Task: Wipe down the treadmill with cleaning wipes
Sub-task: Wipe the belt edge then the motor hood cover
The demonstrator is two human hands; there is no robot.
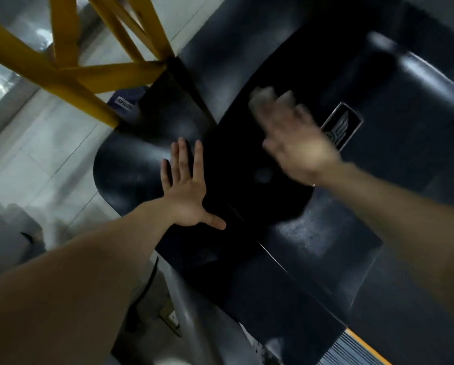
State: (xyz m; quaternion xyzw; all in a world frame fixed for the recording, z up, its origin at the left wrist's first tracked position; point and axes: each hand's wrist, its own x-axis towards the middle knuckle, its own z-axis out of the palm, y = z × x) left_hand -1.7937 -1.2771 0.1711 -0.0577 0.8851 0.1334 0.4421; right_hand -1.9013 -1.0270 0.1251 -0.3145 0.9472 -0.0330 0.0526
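Head view: black treadmill hood (286, 246) fills centre, glossy, rigid. Left hand (186, 191) rests flat on it, fingers spread, gripping nothing. Right hand (297, 143), motion-blurred, fingers seemingly straight, presses pale wipe (262, 97) against hood beside metal badge (341, 125). Wipe likely thin, limp, damp: best held bunched under flat fingers. Yellow frame (62, 72) upper left.

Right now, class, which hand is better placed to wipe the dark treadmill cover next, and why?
The right hand: the wipe sits at its fingers, on the treadmill cover. The left hand lies flat on the cover, fingers spread, with no wipe.
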